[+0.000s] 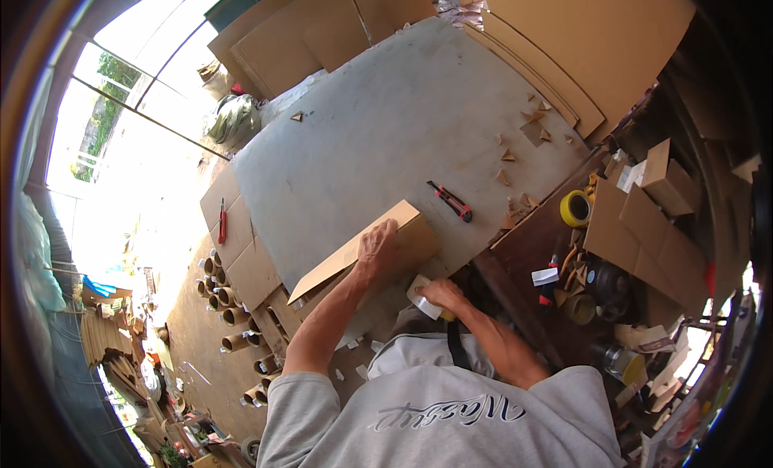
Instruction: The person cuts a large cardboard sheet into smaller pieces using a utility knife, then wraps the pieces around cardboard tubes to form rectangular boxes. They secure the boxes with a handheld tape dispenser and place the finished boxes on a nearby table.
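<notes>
My left hand (pixel 377 243) rests on the upper edge of a folded cardboard piece (pixel 416 244), which stands tilted at the near edge of the grey tabletop (pixel 356 142). Whether its fingers grip the board is hard to tell. Close to my body, my right hand (pixel 442 294) holds a small white piece (pixel 427 308), perhaps paper or tape, between thumb and fingers. Beyond the cardboard lies a red and black utility knife (pixel 450 201). Another red cutter (pixel 222 221) lies on flat cardboard at the left.
Cardboard tubes (pixel 235 316) stand in a group at the left. Small cardboard triangles (pixel 507 156) are scattered on the tabletop's right. A yellow tape roll (pixel 575 209) and an opened cardboard box (pixel 646 238) are on the right. Large cardboard sheets (pixel 580 51) lie at the far right.
</notes>
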Motion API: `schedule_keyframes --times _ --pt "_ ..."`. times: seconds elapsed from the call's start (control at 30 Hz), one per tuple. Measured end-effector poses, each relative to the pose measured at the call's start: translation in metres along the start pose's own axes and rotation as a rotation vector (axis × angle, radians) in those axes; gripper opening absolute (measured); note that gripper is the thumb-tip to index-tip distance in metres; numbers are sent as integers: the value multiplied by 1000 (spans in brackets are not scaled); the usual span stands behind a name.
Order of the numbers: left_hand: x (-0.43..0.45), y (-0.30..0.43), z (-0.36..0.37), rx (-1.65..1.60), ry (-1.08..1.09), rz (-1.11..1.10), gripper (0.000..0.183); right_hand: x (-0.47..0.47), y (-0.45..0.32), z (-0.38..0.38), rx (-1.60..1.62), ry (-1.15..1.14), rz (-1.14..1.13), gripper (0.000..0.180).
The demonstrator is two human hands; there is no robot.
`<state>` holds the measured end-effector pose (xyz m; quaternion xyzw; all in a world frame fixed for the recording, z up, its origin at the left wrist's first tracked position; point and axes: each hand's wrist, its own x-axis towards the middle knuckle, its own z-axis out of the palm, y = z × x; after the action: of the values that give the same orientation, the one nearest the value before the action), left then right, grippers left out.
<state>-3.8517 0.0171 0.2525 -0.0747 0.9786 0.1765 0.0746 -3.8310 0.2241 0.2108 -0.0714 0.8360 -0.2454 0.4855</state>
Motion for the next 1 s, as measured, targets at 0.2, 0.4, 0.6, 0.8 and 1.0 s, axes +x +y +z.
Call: schedule_keyframes --times 0.2,0.4,0.6,0.8,1.0 --pt "33 -3 13 45 109 4 40 -29 75 23 352 -1 -77 73" --pt "61 17 9 -225 394 -147 35 -74 90 -10 700 196 -409 46" --pt "-32 63 -20 -1221 98 -192 40 -129 73 -53 661 177 -785 37" --pt "-127 55 -19 -1678 -306 -209 39 -137 51 -43 371 42 -768 45" --pt "-163 0 -15 -1454 -17 -419 23 -131 1 3 457 -112 -566 44"
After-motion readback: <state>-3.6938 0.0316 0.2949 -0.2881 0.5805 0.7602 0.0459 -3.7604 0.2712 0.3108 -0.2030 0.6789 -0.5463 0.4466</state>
